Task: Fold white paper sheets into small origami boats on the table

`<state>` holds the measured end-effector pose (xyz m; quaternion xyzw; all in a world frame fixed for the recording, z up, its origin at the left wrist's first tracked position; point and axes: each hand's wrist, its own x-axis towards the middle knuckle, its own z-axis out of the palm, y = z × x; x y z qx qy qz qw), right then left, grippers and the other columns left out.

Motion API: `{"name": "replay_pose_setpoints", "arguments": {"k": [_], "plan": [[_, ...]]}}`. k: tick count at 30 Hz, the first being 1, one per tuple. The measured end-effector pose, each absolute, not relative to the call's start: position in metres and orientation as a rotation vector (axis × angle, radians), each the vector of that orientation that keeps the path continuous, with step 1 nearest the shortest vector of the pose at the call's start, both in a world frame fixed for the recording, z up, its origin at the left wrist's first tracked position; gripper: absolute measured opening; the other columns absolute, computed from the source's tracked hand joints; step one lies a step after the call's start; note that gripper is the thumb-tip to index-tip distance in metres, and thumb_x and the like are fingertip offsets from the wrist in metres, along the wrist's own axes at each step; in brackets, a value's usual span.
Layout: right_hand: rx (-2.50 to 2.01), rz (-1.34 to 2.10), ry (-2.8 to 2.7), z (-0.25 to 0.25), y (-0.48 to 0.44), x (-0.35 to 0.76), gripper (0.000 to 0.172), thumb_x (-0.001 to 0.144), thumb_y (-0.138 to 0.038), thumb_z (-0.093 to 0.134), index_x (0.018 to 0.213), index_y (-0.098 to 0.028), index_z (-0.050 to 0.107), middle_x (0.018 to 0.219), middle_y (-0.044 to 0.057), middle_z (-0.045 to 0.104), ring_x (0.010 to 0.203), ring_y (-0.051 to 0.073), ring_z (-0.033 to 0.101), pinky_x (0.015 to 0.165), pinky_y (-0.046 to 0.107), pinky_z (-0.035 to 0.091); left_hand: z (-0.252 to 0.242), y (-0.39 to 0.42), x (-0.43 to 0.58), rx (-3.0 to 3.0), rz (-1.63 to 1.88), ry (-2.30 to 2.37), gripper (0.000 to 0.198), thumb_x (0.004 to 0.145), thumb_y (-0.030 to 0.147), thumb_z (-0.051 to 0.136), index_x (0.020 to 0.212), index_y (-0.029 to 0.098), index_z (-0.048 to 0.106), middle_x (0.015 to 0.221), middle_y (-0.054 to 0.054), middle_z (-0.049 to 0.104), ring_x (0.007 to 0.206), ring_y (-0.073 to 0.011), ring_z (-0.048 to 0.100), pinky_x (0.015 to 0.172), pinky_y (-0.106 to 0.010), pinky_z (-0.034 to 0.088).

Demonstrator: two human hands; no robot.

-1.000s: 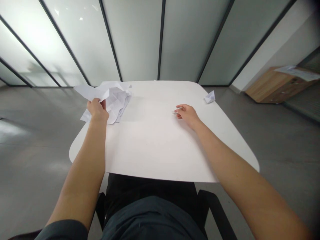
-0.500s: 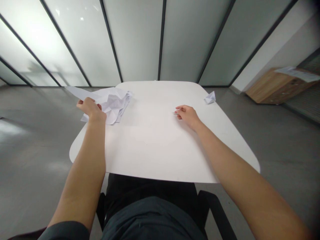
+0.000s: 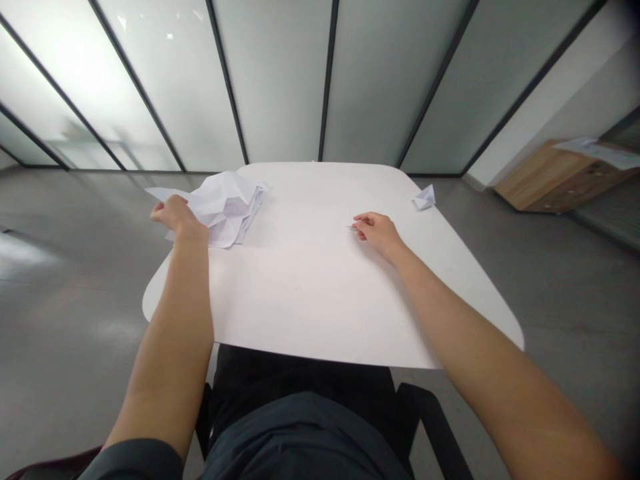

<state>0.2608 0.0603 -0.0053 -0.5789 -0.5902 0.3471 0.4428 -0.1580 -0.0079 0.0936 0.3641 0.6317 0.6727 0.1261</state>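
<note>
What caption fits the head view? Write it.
Left hand at crumpled papers, right hand pinching a small pale item over the table.

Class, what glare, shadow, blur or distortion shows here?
All in the head view: glare on the frosted panels, upper left; soft shadow beneath the right hand on the table; dark bars splaying outward, suggesting wide-angle distortion; top right corner darkened and blurred.

From the head, forward and down over the table (image 3: 300, 300)

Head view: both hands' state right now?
Left hand: curled at creased paper sheets; grip cannot be told.
Right hand: closed on small white item, unidentifiable.
</note>
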Motion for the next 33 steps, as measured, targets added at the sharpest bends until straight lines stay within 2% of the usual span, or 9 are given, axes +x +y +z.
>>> {"name": "replay_pose_setpoints", "arguments": {"k": [4, 10, 15, 20, 22, 25, 27, 30, 33], "plan": [[-1.428, 0.842, -1.480, -0.010, 0.064, 0.263, 0.016, 0.091, -0.019, 0.069, 0.104, -0.018, 0.077, 0.094, 0.006, 0.080, 0.065, 0.013, 0.067, 0.064, 0.026, 0.056, 0.092, -0.005, -0.168, 1.134, 2.022, 1.949, 0.032, 0.087, 0.012, 0.068, 0.114, 0.021, 0.051, 0.090, 0.002, 0.052, 0.083, -0.0126, 0.053, 0.078, -0.026, 0.046], [-1.443, 0.837, -1.499, -0.010, 0.065, 0.263, 0.016, 0.092, -0.019, 0.068, 0.105, -0.018, 0.077, 0.092, 0.006, 0.080, 0.066, 0.013, 0.068, 0.062, 0.023, 0.056, 0.086, 0.026, -0.179, 0.849, 2.370, 2.205, 0.033, 0.084, -0.006, 0.048, 0.108, 0.015, 0.055, 0.081, 0.004, 0.041, 0.076, -0.0113, 0.046, 0.079, -0.023, 0.042], [-1.431, 0.852, -1.442, -0.006, 0.061, 0.262, 0.016, 0.090, -0.019, 0.067, 0.103, -0.017, 0.076, 0.098, 0.007, 0.079, 0.066, 0.012, 0.068, 0.060, 0.024, 0.058, 0.059, 0.042, -0.140, 1.717, 1.967, 2.021, 0.021, 0.081, 0.004, 0.058, 0.091, 0.019, 0.068, 0.077, 0.003, 0.054, 0.076, -0.0144, 0.055, 0.080, -0.026, 0.045], [-1.468, 0.694, -1.427, -0.009, 0.070, 0.277, 0.020, 0.088, -0.024, 0.064, 0.103, -0.020, 0.077, 0.100, 0.005, 0.078, 0.063, 0.014, 0.067, 0.060, 0.029, 0.057, 0.034, 0.035, -0.088, 2.319, 1.445, 1.489, 0.016, 0.085, 0.014, 0.064, 0.093, 0.019, 0.076, 0.082, -0.001, 0.064, 0.071, -0.0136, 0.058, 0.074, -0.026, 0.047], [-1.524, 0.526, -1.410, -0.009, 0.075, 0.288, 0.021, 0.088, -0.025, 0.063, 0.102, -0.020, 0.077, 0.096, 0.004, 0.076, 0.068, 0.017, 0.067, 0.070, 0.033, 0.058, 0.026, 0.030, -0.069, 2.418, 1.203, 1.278, 0.016, 0.088, 0.019, 0.065, 0.097, 0.020, 0.078, 0.084, -0.001, 0.067, 0.069, -0.0123, 0.059, 0.073, -0.026, 0.047], [-1.615, 0.122, -1.303, -0.005, 0.080, 0.311, 0.022, 0.086, -0.020, 0.061, 0.103, -0.019, 0.074, 0.097, 0.006, 0.073, 0.089, 0.023, 0.067, 0.092, 0.041, 0.053, 0.016, 0.024, -0.048, 2.469, 0.980, 1.127, 0.016, 0.090, 0.023, 0.067, 0.099, 0.021, 0.080, 0.086, -0.001, 0.070, 0.069, -0.0120, 0.060, 0.074, -0.026, 0.047], [-1.691, -0.109, -1.165, -0.001, 0.082, 0.328, 0.035, 0.082, -0.013, 0.062, 0.116, -0.017, 0.070, 0.107, 0.011, 0.069, 0.101, 0.026, 0.063, 0.100, 0.043, 0.047, 0.011, 0.023, -0.042, 2.469, 0.910, 1.107, 0.016, 0.091, 0.026, 0.068, 0.099, 0.021, 0.080, 0.088, -0.002, 0.071, 0.071, -0.0126, 0.061, 0.076, -0.027, 0.048], [-1.808, -0.239, -1.017, 0.000, 0.085, 0.355, 0.057, 0.080, -0.008, 0.068, 0.136, -0.016, 0.063, 0.129, 0.022, 0.057, 0.113, 0.028, 0.055, 0.099, 0.043, 0.041, 0.007, 0.024, -0.041, 2.418, 0.882, 1.140, 0.018, 0.091, 0.028, 0.068, 0.101, 0.020, 0.081, 0.090, -0.003, 0.072, 0.073, -0.0134, 0.062, 0.077, -0.027, 0.049], [-1.925, -0.204, -1.040, -0.003, 0.090, 0.377, 0.071, 0.079, -0.011, 0.076, 0.146, -0.025, 0.059, 0.139, 0.024, 0.047, 0.121, 0.032, 0.048, 0.097, 0.049, 0.036, 0.006, 0.025, -0.042, 2.355, 0.891, 1.182, 0.019, 0.091, 0.029, 0.069, 0.102, 0.020, 0.081, 0.093, -0.003, 0.074, 0.073, -0.0136, 0.063, 0.078, -0.028, 0.050]]}}
